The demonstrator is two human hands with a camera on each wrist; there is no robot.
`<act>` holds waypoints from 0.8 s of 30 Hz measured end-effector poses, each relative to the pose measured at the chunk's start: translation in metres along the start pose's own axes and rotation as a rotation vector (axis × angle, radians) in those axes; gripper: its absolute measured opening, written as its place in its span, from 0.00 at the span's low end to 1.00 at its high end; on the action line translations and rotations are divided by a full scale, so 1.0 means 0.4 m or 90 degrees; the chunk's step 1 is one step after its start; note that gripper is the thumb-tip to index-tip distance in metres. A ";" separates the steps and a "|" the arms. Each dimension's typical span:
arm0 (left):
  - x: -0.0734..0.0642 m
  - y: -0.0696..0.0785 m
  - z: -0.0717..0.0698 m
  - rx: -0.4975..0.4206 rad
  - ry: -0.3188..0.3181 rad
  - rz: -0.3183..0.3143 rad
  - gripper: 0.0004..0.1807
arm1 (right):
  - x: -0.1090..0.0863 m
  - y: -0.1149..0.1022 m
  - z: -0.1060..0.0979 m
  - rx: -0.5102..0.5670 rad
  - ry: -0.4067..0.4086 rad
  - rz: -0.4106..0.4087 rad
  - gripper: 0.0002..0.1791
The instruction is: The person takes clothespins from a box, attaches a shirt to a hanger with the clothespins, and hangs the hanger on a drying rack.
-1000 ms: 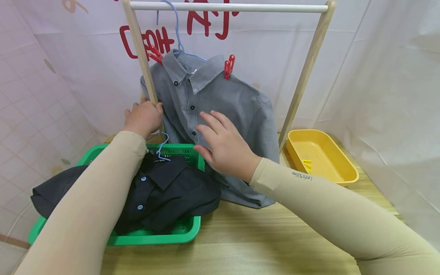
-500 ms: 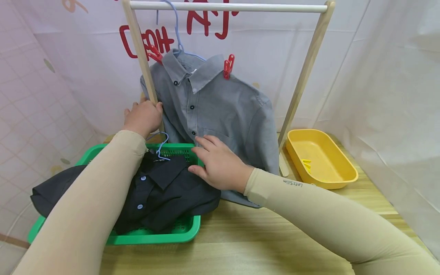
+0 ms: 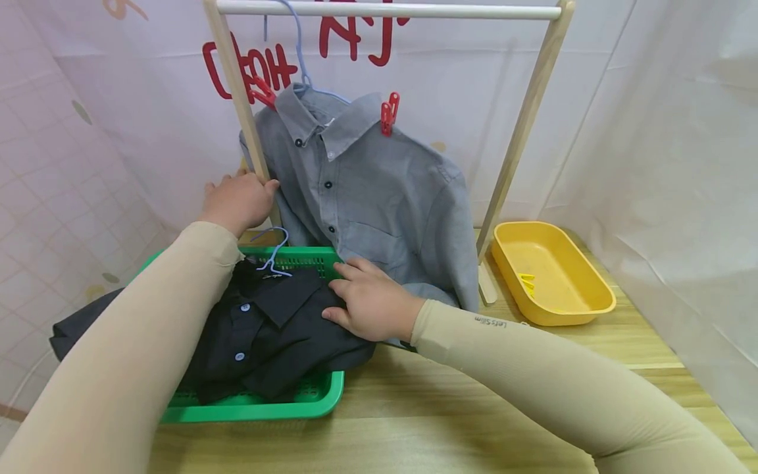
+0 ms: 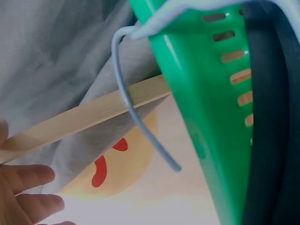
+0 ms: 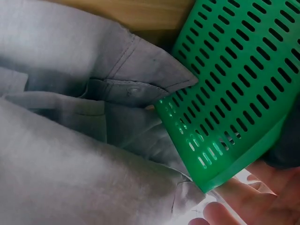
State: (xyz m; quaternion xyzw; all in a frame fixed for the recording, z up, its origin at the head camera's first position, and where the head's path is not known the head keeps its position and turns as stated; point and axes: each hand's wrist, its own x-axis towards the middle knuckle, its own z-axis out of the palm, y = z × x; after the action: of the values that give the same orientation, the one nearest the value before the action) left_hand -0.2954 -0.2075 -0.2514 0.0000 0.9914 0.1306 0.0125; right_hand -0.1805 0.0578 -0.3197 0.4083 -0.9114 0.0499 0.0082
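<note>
A grey shirt (image 3: 379,191) hangs from a blue hanger (image 3: 301,49) on a wooden clothes rack (image 3: 527,125), with red clothespins (image 3: 387,115) at its shoulders. My left hand (image 3: 239,201) grips the rack's left post, thumb on one side and fingers (image 4: 35,179) on the other. In front stands a green basket (image 3: 254,413) holding a black shirt (image 3: 290,336) on another blue hanger (image 3: 276,253). My right hand (image 3: 376,299) lies with extended fingers over the basket's right rim, beside the black shirt and in front of the grey one. Contact with the rim is unclear.
A yellow tray (image 3: 562,263) with yellow clothespins (image 3: 527,283) inside stands at the right. Wooden tabletop (image 3: 450,421) shows in front of the basket. White sheeting with red lettering (image 3: 355,36) hangs behind the rack.
My right hand has come down from in front of the grey shirt to the basket's right rim. My left hand has stayed on the post. The view has shifted slightly.
</note>
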 end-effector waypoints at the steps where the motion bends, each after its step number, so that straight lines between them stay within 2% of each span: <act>1: -0.005 -0.002 -0.002 0.006 -0.001 0.006 0.38 | 0.000 -0.002 0.001 -0.001 0.003 0.000 0.31; 5: -0.025 -0.020 -0.018 0.046 -0.019 0.033 0.40 | 0.000 -0.007 0.005 -0.005 0.007 0.005 0.31; 8: -0.040 -0.041 -0.034 0.089 -0.049 0.052 0.43 | 0.002 -0.009 0.008 -0.011 0.003 0.011 0.31; 15: -0.098 -0.121 -0.050 0.173 -0.092 0.092 0.41 | 0.003 -0.015 0.008 -0.026 -0.005 0.015 0.31; 20: -0.156 -0.188 -0.055 0.194 -0.146 0.088 0.47 | 0.000 -0.018 0.005 -0.028 -0.017 0.027 0.32; 24: -0.205 -0.238 -0.053 0.204 -0.163 0.083 0.50 | 0.000 -0.019 0.005 -0.033 -0.022 0.030 0.32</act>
State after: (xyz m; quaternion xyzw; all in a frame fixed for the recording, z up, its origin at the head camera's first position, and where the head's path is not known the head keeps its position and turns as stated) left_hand -0.2135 -0.3053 -0.2534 0.0828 0.9876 -0.0295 0.1297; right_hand -0.1749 0.0526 -0.3211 0.3874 -0.9217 0.0197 0.0017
